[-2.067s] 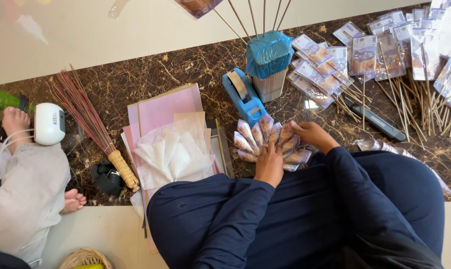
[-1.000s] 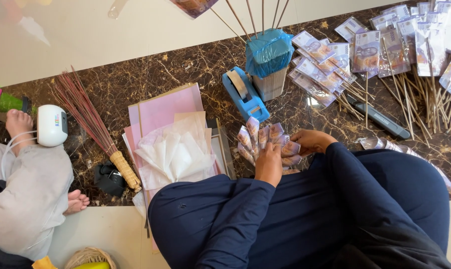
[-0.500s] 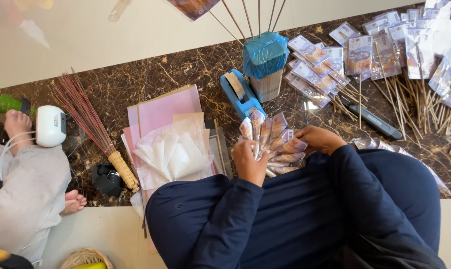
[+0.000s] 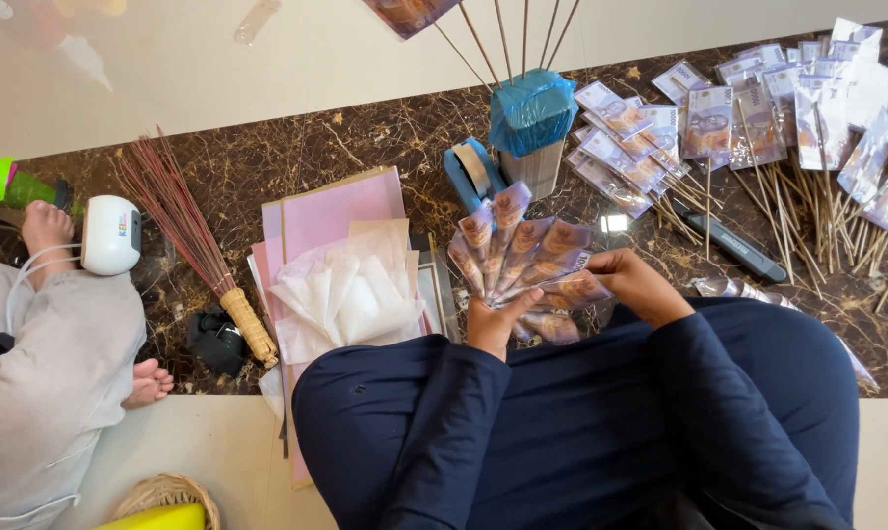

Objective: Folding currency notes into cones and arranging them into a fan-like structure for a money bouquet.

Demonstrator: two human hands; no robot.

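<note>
A fan of wrapped banknotes on sticks (image 4: pixel 522 255) is spreading upward just above the person's lap, over the near edge of the dark brown marble floor strip (image 4: pixel 297 147). The left hand (image 4: pixel 493 324) is gripping the base of the fan, its fingers clamped together around the gathered sticks. The right hand (image 4: pixel 635 285) is pinching the outermost note on the right side, fingers closed on it. Just beyond the fan, a blue tape dispenser (image 4: pixel 471 172) is sitting beside a block wrapped in blue film (image 4: pixel 530 113) with thin sticks rising from it. To the right, more wrapped notes on sticks (image 4: pixel 758 108) are lying scattered, with a dark cutter (image 4: pixel 733 245) among them. To the left, pink paper sheets (image 4: pixel 331 211) are carrying crumpled white tissue (image 4: pixel 346 290), next to a small reddish broom (image 4: pixel 184 231). Pale floor (image 4: pixel 218 69) is bordering the marble beyond.
</note>
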